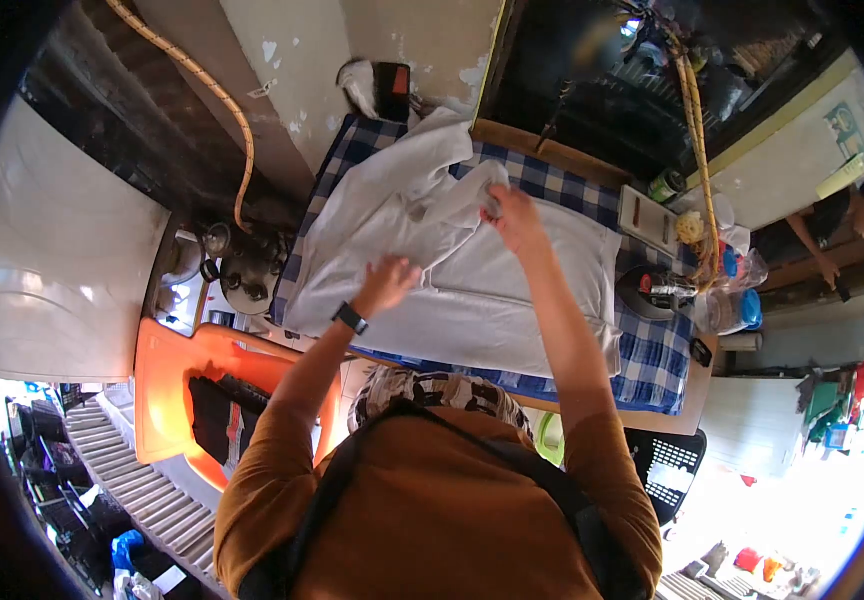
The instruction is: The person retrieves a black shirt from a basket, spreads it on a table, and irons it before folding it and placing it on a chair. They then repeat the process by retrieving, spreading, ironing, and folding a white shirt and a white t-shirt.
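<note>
A white garment [392, 220] is spread over a blue-and-white checked cloth [652, 370] on the table, its far part bunched in loose folds. My right hand [515, 220] is closed on a raised fold of it near the middle. To the left and nearer to me, my left hand [388, 285] rests on the fabric with its fingers stretched out. An iron [666, 287] sits on a dark round plate at the right end of the table, apart from both hands.
Cords [694, 120] hang over the right end, near a can [666, 186] and plastic containers [734, 312]. An orange chair [177, 380] with dark clothing stands at my left. Pots [247, 285] stand beyond it. Another person [832, 240] is at far right.
</note>
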{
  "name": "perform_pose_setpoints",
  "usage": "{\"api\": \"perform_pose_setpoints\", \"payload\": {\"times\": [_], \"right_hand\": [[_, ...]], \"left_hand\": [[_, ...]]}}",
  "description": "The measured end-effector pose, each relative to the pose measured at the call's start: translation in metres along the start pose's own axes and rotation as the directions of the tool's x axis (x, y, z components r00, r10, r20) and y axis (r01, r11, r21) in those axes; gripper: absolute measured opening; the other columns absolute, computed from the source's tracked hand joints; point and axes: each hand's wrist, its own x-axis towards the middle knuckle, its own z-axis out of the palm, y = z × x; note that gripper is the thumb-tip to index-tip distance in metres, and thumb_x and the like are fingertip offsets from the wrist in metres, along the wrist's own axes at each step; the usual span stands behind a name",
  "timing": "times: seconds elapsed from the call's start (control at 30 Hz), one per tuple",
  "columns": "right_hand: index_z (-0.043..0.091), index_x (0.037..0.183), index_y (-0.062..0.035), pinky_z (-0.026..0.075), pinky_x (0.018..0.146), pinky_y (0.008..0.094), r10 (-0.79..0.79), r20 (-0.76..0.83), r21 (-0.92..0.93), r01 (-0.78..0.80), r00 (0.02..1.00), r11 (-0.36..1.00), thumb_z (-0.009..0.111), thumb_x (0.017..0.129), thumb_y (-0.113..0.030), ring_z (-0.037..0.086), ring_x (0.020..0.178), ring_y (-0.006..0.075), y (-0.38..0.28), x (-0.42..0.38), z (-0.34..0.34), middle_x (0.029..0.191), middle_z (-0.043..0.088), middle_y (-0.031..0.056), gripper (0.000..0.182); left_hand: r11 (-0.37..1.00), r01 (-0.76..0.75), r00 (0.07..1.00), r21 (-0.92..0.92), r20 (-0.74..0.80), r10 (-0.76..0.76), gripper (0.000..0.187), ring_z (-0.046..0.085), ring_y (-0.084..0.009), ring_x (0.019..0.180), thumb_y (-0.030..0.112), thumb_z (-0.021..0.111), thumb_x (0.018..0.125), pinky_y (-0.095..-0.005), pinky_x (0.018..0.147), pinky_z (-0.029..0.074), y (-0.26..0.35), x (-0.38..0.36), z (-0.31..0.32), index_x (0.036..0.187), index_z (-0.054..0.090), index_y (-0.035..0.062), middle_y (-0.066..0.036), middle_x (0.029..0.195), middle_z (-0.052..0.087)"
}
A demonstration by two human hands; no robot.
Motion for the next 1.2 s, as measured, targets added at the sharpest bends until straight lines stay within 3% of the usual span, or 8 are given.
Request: {"api": "perform_pose_setpoints", "payload": {"times": [0.13, 0.27, 0.53, 0.8, 0.93, 1.0, 1.07, 1.2], "right_hand": [[0.056, 0.112, -0.0037, 0.044, 0.058, 0.0258, 0.036, 0.096, -0.060, -0.031, 0.995, 0.998, 0.066, 0.084, -0.022, 0.056, 0.082, 0.0121, -0.048, 0.005, -0.022, 0.101, 0.060, 0.0050, 0.035], [0.050, 0.121, 0.0036, 0.043, 0.055, 0.0224, -0.222, -0.153, -0.365, 0.154, 0.963, 0.918, 0.074, 0.077, -0.037, 0.053, 0.068, 0.0085, -0.089, -0.094, -0.031, 0.091, 0.060, 0.0029, 0.064], [0.064, 0.088, 0.0018, 0.040, 0.043, 0.0276, -0.087, -0.328, -0.711, -0.185, 0.941, 0.679, 0.069, 0.082, -0.039, 0.049, 0.046, 0.0079, -0.015, -0.177, -0.243, 0.061, 0.056, 0.0006, 0.041], [0.058, 0.078, 0.0013, 0.045, 0.050, 0.0346, -0.354, -0.439, -0.784, -0.159, 0.826, 0.600, 0.060, 0.089, -0.039, 0.057, 0.051, 0.0212, 0.056, -0.167, -0.304, 0.064, 0.059, 0.0142, 0.042], [0.057, 0.083, -0.0028, 0.047, 0.060, 0.0399, -0.577, -0.301, -0.943, -0.147, 0.759, 0.298, 0.061, 0.088, -0.032, 0.060, 0.064, 0.0274, 0.064, -0.182, -0.314, 0.069, 0.060, 0.0119, 0.030], [0.056, 0.084, -0.0057, 0.046, 0.063, 0.0405, -0.642, -0.295, -0.954, -0.252, 0.708, 0.161, 0.060, 0.088, -0.028, 0.059, 0.066, 0.0260, 0.065, -0.184, -0.309, 0.067, 0.058, 0.0088, 0.023], [0.058, 0.091, -0.0062, 0.045, 0.070, 0.0429, -0.804, 0.012, -0.992, -0.091, 0.594, -0.082, 0.062, 0.085, -0.023, 0.057, 0.078, 0.0322, 0.056, -0.183, -0.290, 0.078, 0.060, 0.0109, 0.019], [0.057, 0.087, -0.0063, 0.044, 0.072, 0.0440, -0.624, 0.054, -0.988, -0.048, 0.779, -0.146, 0.058, 0.086, -0.019, 0.055, 0.082, 0.0328, 0.075, -0.174, -0.257, 0.088, 0.058, 0.0128, 0.013]], "left_hand": [[0.929, -0.259, 0.911, 0.266, -0.252, 0.326, 0.070, 0.014, -0.0297, 0.141, 0.056, 0.041, 0.091, -0.0599, 0.109, 0.010, 0.023, 0.000, 0.064, 0.142, 0.032, 0.0095, -0.017, 0.150, 0.023], [0.882, -0.469, 0.844, 0.037, -0.275, 0.460, 0.063, 0.025, -0.0311, 0.138, 0.038, 0.054, 0.090, -0.0548, 0.111, 0.015, -0.005, -0.008, 0.040, 0.142, 0.033, 0.0094, -0.017, 0.146, 0.032], [0.964, 0.198, 0.658, 0.177, -0.753, 0.003, 0.033, 0.050, -0.0344, 0.107, 0.013, 0.063, 0.076, -0.0463, 0.094, 0.031, -0.138, -0.093, 0.026, 0.108, 0.054, 0.0110, -0.014, 0.110, 0.054], [0.996, -0.073, 0.676, 0.056, -0.731, 0.091, 0.021, 0.058, -0.0211, 0.098, 0.001, 0.062, 0.069, -0.0366, 0.096, 0.032, -0.143, -0.104, 0.005, 0.085, 0.064, 0.0137, 0.001, 0.094, 0.065], [0.995, 0.097, 0.745, 0.012, -0.664, -0.064, 0.025, 0.053, -0.0209, 0.109, 0.004, 0.060, 0.074, -0.0401, 0.096, 0.033, -0.172, -0.107, 0.023, 0.095, 0.066, 0.0162, -0.002, 0.104, 0.063], [0.915, 0.330, 0.602, 0.232, -0.799, -0.015, 0.034, 0.047, -0.0244, 0.119, 0.009, 0.059, 0.077, -0.0502, 0.101, 0.026, -0.124, -0.102, 0.018, 0.109, 0.063, 0.0184, -0.005, 0.123, 0.055], [0.891, -0.089, 0.644, 0.445, -0.657, 0.392, 0.046, 0.038, -0.0263, 0.131, 0.014, 0.056, 0.080, -0.0559, 0.108, 0.017, -0.055, -0.071, 0.032, 0.126, 0.054, 0.0194, -0.005, 0.141, 0.042], [0.754, -0.509, 0.752, 0.415, -0.213, 0.624, 0.052, 0.031, -0.0244, 0.136, 0.020, 0.055, 0.084, -0.0580, 0.111, 0.009, 0.029, -0.024, 0.056, 0.135, 0.045, 0.0186, -0.007, 0.145, 0.037]]}}
